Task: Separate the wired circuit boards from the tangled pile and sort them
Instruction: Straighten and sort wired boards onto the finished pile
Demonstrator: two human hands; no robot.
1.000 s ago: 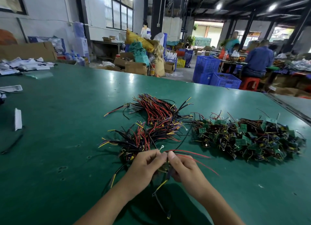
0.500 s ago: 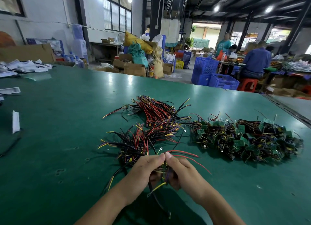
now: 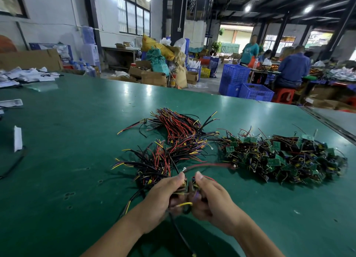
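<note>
Hands first: your left hand (image 3: 163, 195) and right hand (image 3: 213, 197) sit almost touching, low over the green surface (image 3: 77, 160). The fingers (image 3: 180, 176) of both are clenched around one small wired circuit board (image 3: 187, 187) held between them, thumbs on top. It's pretty blurry in there, so you can't make out much of the board, just dark bits and a yellow-tipped wire (image 3: 185, 204) looping out under your fingers. A black cable (image 3: 179, 231) hangs from the grip back toward you. A red wire (image 3: 208, 165) runs from just beyond your thumbs off to the right and reaches the near edge of the tangled pile (image 3: 285, 158) of green boards. That pile lies on the surface to the right of your fingers and a bit beyond them. Straight past your fingers, right up against the left ones, is the wire heap (image 3: 173, 147) of red, black and yellow leads, fanned out away from you. Way off to the left of your fingers there's a white slip (image 3: 17, 139).
</note>
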